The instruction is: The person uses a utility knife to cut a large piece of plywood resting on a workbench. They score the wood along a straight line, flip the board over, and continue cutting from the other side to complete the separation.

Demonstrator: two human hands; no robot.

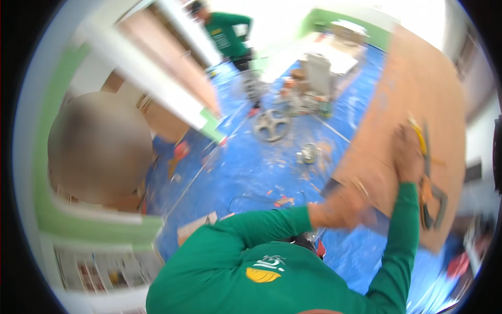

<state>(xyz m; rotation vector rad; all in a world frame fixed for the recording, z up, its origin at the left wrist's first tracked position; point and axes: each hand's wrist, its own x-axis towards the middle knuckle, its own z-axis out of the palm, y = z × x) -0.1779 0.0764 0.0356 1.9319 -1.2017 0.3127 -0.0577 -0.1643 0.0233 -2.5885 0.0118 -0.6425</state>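
A brown wooden board (418, 83) runs along my right side. My right hand (407, 154) is over it, its fingers blurred beside a narrow yellow object (418, 137); I cannot tell whether they grip it. Close to that wrist lies a handsaw (430, 201) with an orange and black handle, its dark blade pointing away from me. My left hand (342, 206) reaches across to the board's near left edge and is smeared by motion. Whether it holds anything cannot be made out. Both forearms wear green sleeves.
Blue plastic sheeting (235, 172) covers the floor, with scattered scraps. On it are a grey spoked wheel-like object (272, 125), a metal can (308, 153) and a cluttered pile beside a pale box (316, 73). Another person (227, 34) in a green shirt stands at the far left.
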